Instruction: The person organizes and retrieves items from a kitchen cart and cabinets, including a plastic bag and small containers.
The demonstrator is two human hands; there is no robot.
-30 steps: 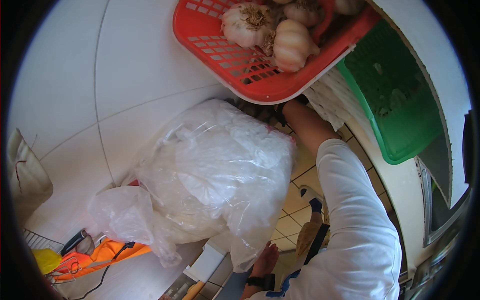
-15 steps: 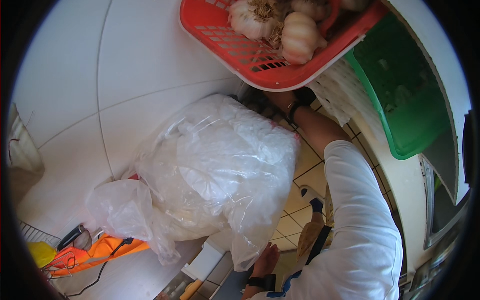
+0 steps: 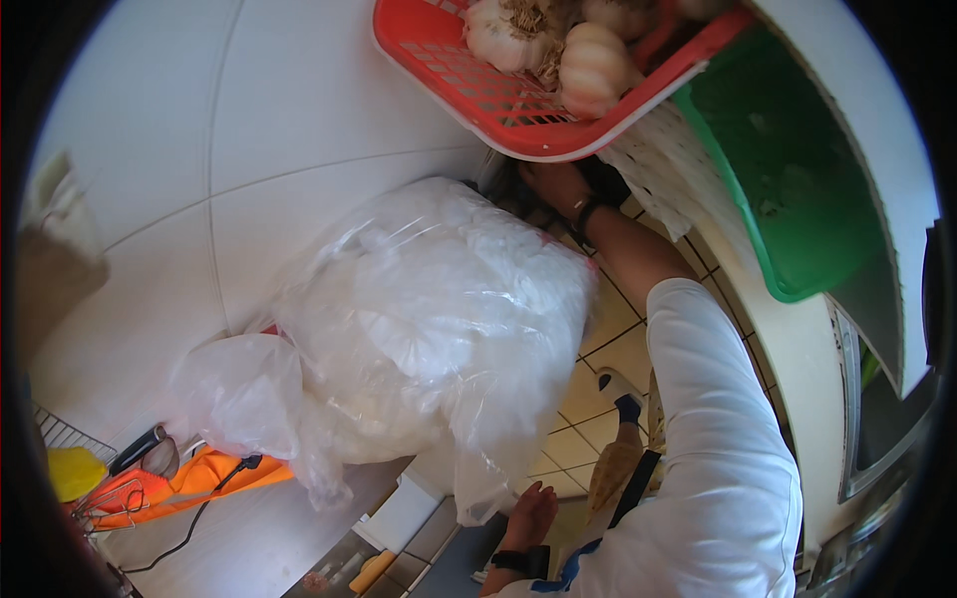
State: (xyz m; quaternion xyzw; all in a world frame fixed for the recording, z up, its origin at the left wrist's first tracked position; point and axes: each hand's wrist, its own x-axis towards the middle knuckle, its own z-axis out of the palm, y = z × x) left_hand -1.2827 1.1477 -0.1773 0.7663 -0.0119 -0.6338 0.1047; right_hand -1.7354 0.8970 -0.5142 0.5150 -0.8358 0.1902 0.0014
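My right arm in its white sleeve reaches up the picture past a big clear plastic bag. My right hand is in a dark gap below the rim of a red basket; its fingers are hidden, so a hold cannot be seen. My left hand, with a black band at the wrist, hangs low beside the bag's loose lower corner. Its fingers are loosely curled and slightly apart, and nothing shows in them. The plastic bag is stuffed with white, crinkled plastic and rests against the white tiles.
Garlic bulbs lie in the red basket. Beside it stands a green plastic bin. Lower left are an orange item, a wire rack and a black cable. Below is a tiled floor with my slippered foot.
The view has shifted slightly, so the basket and bin sit a little higher. My right hand shows slightly more below the basket; my left hand has stayed near the bag's corner.
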